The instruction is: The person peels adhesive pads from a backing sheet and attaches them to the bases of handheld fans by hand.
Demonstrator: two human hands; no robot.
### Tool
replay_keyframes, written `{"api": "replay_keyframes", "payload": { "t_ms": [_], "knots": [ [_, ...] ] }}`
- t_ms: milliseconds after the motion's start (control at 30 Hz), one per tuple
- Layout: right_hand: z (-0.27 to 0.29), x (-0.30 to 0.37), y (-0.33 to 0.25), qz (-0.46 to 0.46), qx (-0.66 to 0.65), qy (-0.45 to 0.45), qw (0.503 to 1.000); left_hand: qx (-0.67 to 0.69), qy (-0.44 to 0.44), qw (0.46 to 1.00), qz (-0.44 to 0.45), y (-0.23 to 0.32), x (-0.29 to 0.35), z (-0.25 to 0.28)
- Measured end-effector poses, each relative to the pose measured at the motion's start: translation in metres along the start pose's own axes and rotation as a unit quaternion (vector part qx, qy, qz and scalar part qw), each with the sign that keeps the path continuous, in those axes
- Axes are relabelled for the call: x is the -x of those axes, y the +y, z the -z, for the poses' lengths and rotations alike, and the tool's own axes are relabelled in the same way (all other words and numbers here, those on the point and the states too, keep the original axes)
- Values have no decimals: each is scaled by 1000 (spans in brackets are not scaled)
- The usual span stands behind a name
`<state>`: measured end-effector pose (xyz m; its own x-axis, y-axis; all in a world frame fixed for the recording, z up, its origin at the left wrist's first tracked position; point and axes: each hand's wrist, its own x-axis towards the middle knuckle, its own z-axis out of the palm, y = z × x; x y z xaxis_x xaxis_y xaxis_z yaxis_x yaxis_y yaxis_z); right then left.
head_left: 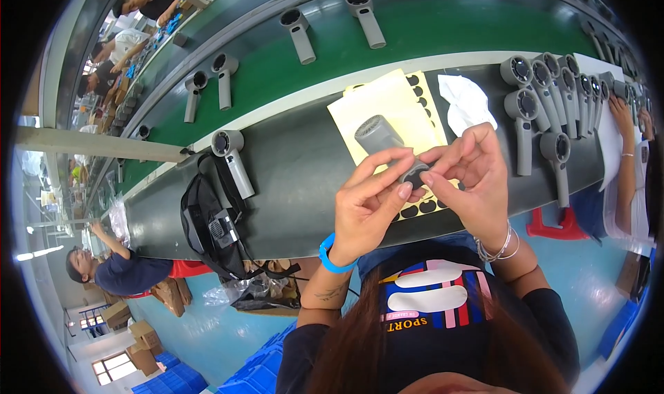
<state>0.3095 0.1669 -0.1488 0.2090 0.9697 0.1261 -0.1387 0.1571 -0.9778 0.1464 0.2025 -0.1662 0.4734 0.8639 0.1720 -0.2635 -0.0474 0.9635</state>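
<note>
A grey handheld fan (374,133) is in my left hand (366,211), its round head pointing away from me and its handle end turned towards me. My left fingers are closed around the handle. At the handle's end, my right hand (477,180) has its thumb and fingertips pressed to the edge of a dark oval face (413,175); whether that is a loose sticker or part of the fan, I cannot tell. Under the hands lie yellow sheets (346,112) with black oval stickers (422,102) along their edges. Crumpled white paper (465,102) lies just beyond my right hand.
Many grey fans (523,107) stand grouped at the right. Another fan (233,160) and a black backpack (200,211) lie to the left. Beyond runs a green conveyor belt (266,93) carrying several fans. A co-worker's arm (624,142) reaches in at the far right, near a red stool (553,227).
</note>
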Motion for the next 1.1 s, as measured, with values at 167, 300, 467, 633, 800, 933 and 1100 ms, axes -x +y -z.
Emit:
{"api": "replay_keyframes", "payload": {
  "t_ms": [167,300,467,633,800,933,1100],
  "knots": [
    [-1,2,-2,-3,6,0,1000,-12,23,1000,-4,0,2,-4],
    [0,4,-4,26,54,6,998,-22,35,999,-11,-2,1,-8],
    [2,5,-5,20,80,14,997,-21,35,999,-9,-6,-1,-11],
    [3,6,-7,30,96,31,994,1,23,1000,-2,-6,-4,-15],
    [5,7,-7,20,131,31,991,-68,41,997,-6,-6,-2,-14],
    [7,10,-18,77,331,-4,941,-48,53,997,-11,-8,3,-13],
    [19,7,-18,53,330,-110,936,-60,53,997,-1,-3,6,-11]
  ]
}}
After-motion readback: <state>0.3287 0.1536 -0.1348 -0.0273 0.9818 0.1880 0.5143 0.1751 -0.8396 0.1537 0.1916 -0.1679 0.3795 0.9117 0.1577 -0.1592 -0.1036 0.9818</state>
